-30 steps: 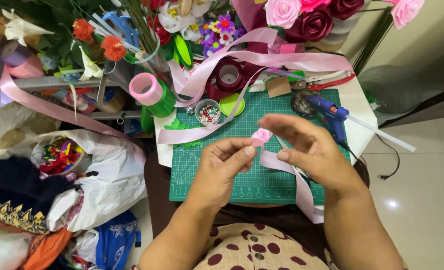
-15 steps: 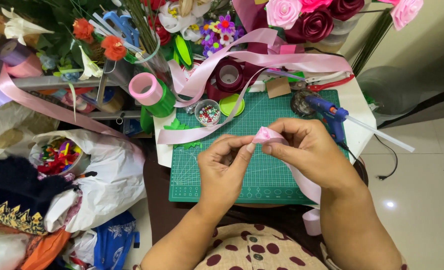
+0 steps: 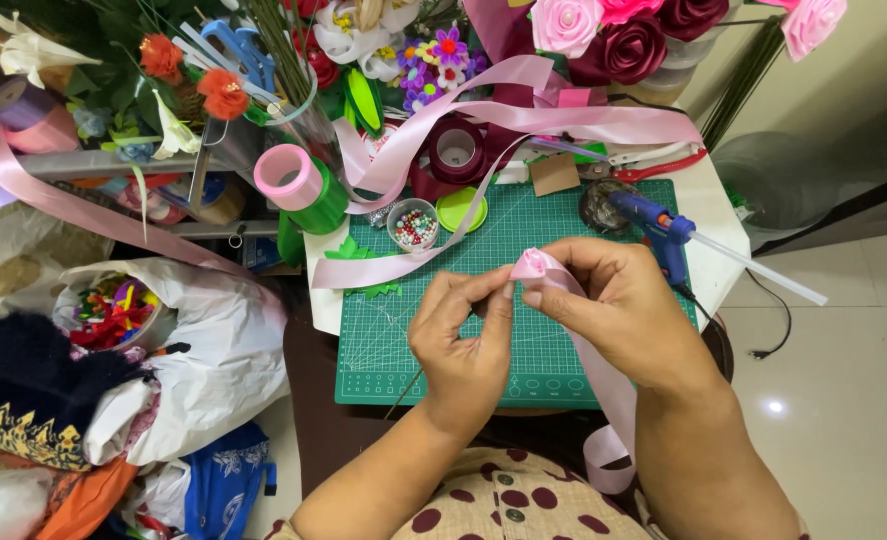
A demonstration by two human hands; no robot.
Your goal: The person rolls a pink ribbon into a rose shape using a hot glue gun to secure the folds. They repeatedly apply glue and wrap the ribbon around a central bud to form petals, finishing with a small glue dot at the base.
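Both hands pinch shut on the rolled pink satin ribbon bud [image 3: 533,265]: left hand [image 3: 460,335] at its 7 o'clock, right hand [image 3: 613,305] at 4, over the green gridded cutting mat [image 3: 383,340]. Ribbon tail [image 3: 603,400] hangs toward 5. Keep folds tight; core probably hidden. Blue glue gun [image 3: 653,225] at 2.

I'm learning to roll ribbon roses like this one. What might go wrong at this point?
The pink ribbon bud is held only by fingertips of the left hand and right hand; a slip might unroll it. The ribbon tail hangs off the cutting mat into the lap and may snag. The glue gun lies close to the right hand.
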